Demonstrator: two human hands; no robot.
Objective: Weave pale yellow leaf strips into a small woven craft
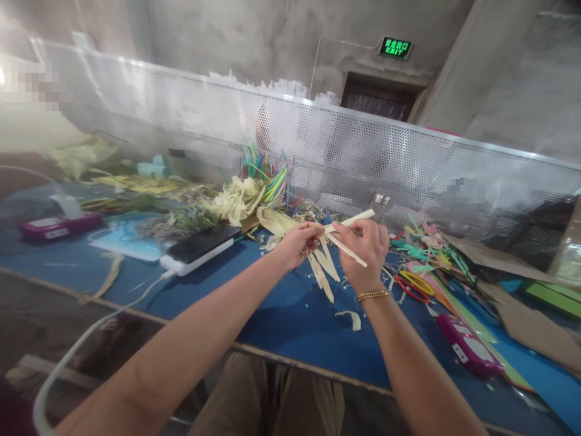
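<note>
Both hands meet above the blue table (pixel 290 327), pinching pale, flat strips that look like dried husk. My left hand (pixel 301 241) is closed on the strips where they cross. My right hand (pixel 367 245) grips the same husk strips (pixel 349 249) just to the right, with one end sticking out past the fingers to the upper right and another slanting down over the hand. Several more strip ends (pixel 323 280) hang below, between the hands. A gold chain bracelet (pixel 374 295) circles the right wrist. The fingertips partly hide the crossing point.
Left stand a white-edged black device (pixel 200 247) with a cable, dried plant bundles (pixel 238 200) and a purple power strip (pixel 61 225). Right lie orange-handled scissors (pixel 414 286), another purple power strip (pixel 469 345) and cardboard (pixel 533 327). A perforated metal screen (pixel 354 145) closes off the back.
</note>
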